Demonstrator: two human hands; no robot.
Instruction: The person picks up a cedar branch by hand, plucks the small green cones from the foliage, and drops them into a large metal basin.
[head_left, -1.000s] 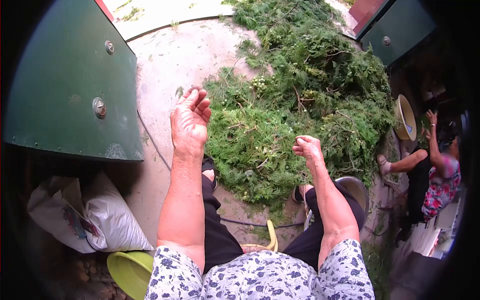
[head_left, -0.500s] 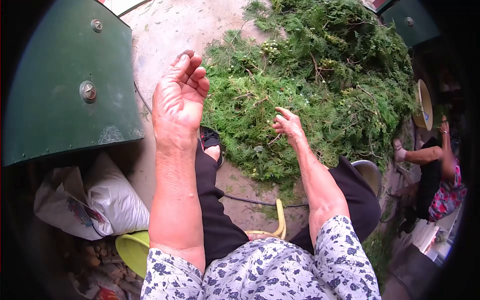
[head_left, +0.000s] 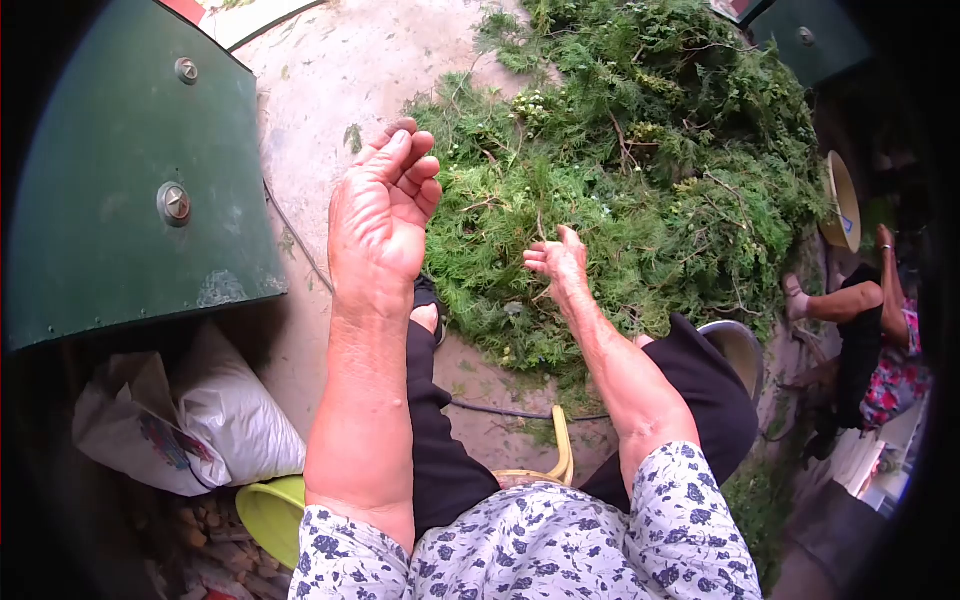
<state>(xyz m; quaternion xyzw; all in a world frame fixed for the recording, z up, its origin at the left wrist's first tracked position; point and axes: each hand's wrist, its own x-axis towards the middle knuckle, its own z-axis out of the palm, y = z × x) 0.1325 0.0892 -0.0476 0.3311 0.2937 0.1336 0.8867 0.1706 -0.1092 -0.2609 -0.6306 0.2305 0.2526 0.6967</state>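
The pile of green sprigs [head_left: 640, 170] is spread over the concrete floor [head_left: 350, 80] ahead of the knees. Most of it looks untouched, so much is judged to be left. A thin stem [head_left: 540, 222] at its near edge is pinched in the narrow grip of the right hand [head_left: 558, 262]. The left hand [head_left: 385, 215] is raised beside the pile, its fingers half curled; whether anything is held cannot be told. 2 containers are seen, a metal basin [head_left: 742, 345] by the right knee and a yellow-green bowl [head_left: 268, 508] low on the left. The contents of both are hidden.
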